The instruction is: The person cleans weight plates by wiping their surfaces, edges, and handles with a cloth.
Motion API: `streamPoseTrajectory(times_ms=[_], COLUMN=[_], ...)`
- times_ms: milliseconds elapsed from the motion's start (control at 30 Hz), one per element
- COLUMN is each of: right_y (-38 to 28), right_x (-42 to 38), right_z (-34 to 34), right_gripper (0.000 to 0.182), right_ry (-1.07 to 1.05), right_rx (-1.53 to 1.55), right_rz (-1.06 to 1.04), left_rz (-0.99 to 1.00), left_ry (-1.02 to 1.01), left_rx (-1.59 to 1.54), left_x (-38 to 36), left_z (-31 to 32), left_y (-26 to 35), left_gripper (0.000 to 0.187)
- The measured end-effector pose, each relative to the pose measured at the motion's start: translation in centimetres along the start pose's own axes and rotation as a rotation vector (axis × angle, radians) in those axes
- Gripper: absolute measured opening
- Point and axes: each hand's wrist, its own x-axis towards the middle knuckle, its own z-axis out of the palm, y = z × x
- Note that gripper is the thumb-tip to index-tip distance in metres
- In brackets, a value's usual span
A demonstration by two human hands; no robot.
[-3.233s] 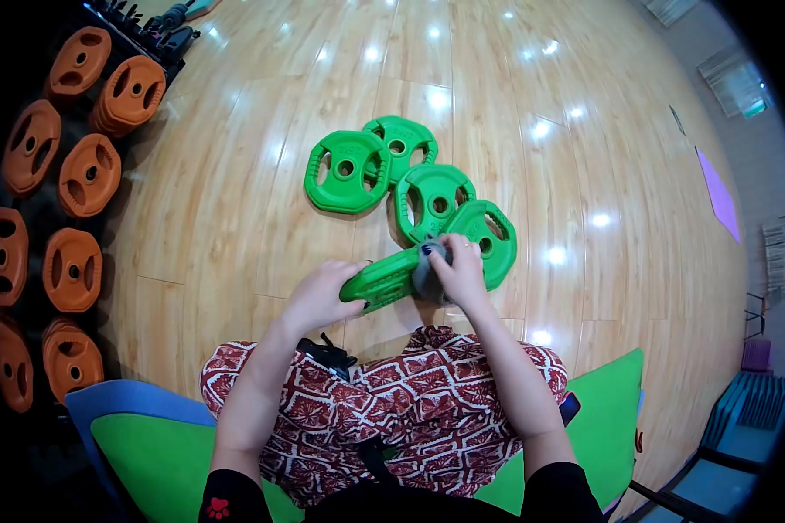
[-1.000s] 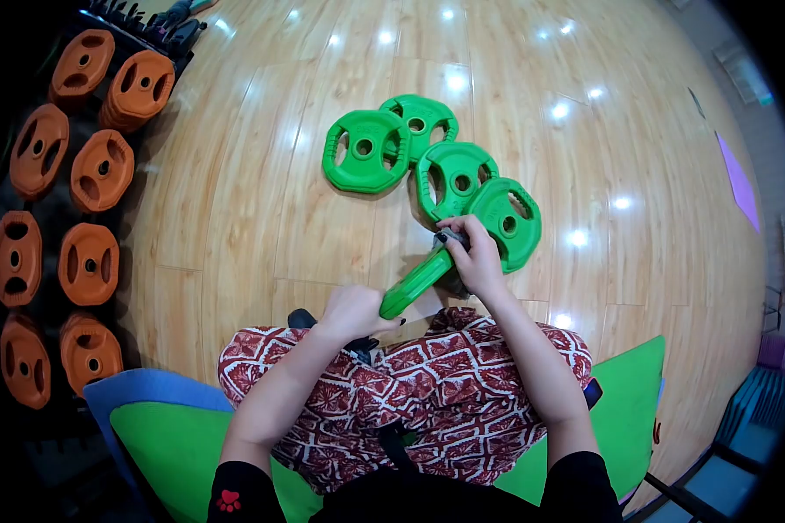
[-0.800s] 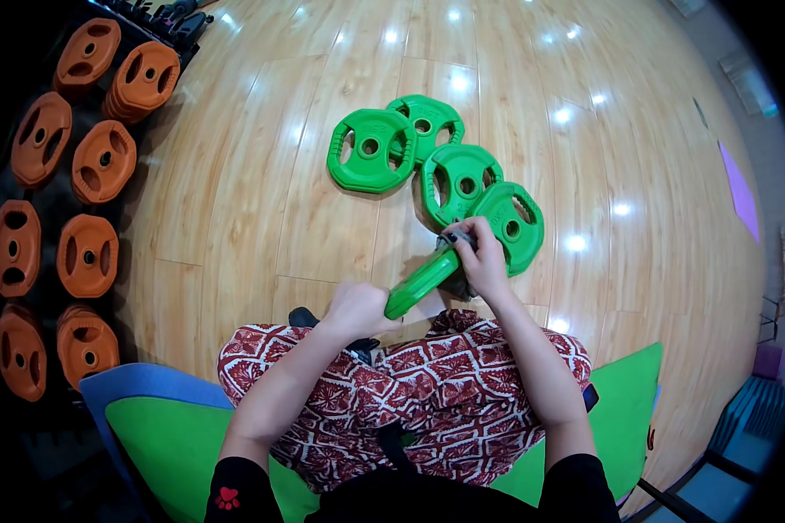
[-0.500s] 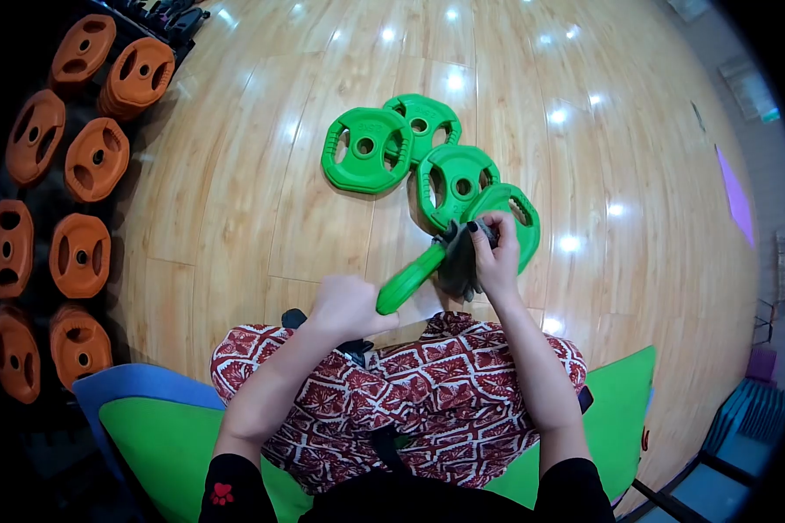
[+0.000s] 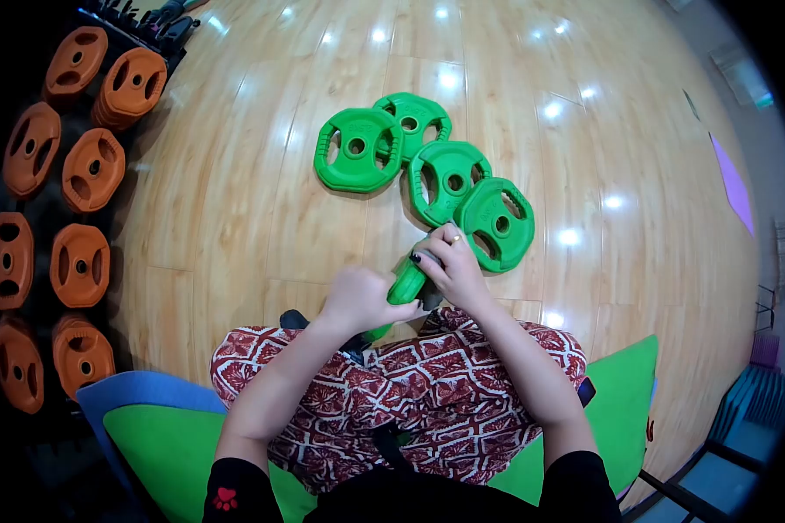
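Left hand grips 1 green weight plate, tilted on edge in front of the patterned trousers. Right hand is closed on a grey cloth against the far part of this plate. Beyond both hands, 4 partly overlapping green plates lie on the wood floor.

Paw logo on L sleeve; txt on green plates illegible.

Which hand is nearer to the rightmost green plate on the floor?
Right. The right hand sits close beside the rightmost green plate, on its near left side; the left hand is farther off, beyond the right hand.
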Motion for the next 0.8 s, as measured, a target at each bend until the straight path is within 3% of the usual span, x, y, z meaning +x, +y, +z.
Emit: streamPoseTrajectory(times_ms=[33,100,167,233,333,367,400,467,567,600,667,800], right_y=[0.1,-0.2,0.7,0.6,1.8,1.9,1.3,-0.9,-2.9,-2.6,-1.9,1.3], right_x=[-0.1,0.1,-0.1,0.2,0.1,-0.1,-0.1,0.0,-0.8,-0.9,-0.8,0.6], right_z=[0.0,0.3,0.9,0.3,0.7,0.8,0.7,0.4,0.6,0.4,0.7,-0.2], right_gripper=[0.018,0.02,0.023,0.021,0.021,0.021,0.02,0.018,0.022,0.022,0.023,0.018], right_ry=[0.005,0.055,0.15,0.099,0.137,0.141,0.156,0.171,0.07,0.062,0.088,0.069], right_rx=[-0.002,0.195,0.226,0.159,0.168,0.167,0.144,0.062,-0.093,-0.101,-0.031,-0.015], right_rz=[0.0,0.276,0.344,0.457,0.44,0.443,0.385,0.241,-0.172,-0.172,-0.111,0.356], left_rz=[0.005,0.026,0.031,0.036,0.082,-0.021,-0.125,-0.095,-0.008,0.04,0.057,0.106], left_ry=[0.001,0.004,-0.019,-0.039,-0.037,-0.176,-0.313,-0.282,-0.243,-0.244,-0.231,-0.206], left_rx=[0.002,-0.028,-0.072,-0.119,-0.016,0.069,0.155,0.103,0.024,0.021,0.008,-0.005], left_x=[0.2,0.3,0.4,-0.1,-1.3,-1.4,-1.4,-1.4,-1.0,-0.8,-0.6,-0.3], left_z=[-0.2,-0.8,-1.3,-1.8,-2.3,-2.4,-2.4,-1.8,-0.7,-0.6,-0.7,-1.0], left_y=[-0.2,-0.5,-0.9,-1.1,-0.9,-0.6,-0.5,-1.2,-1.6,-1.6,-1.3,-1.2], left_gripper=[0.043,0.043,0.043,0.044,0.043,0.044,0.044,0.045,0.045,0.045,0.045,0.044])
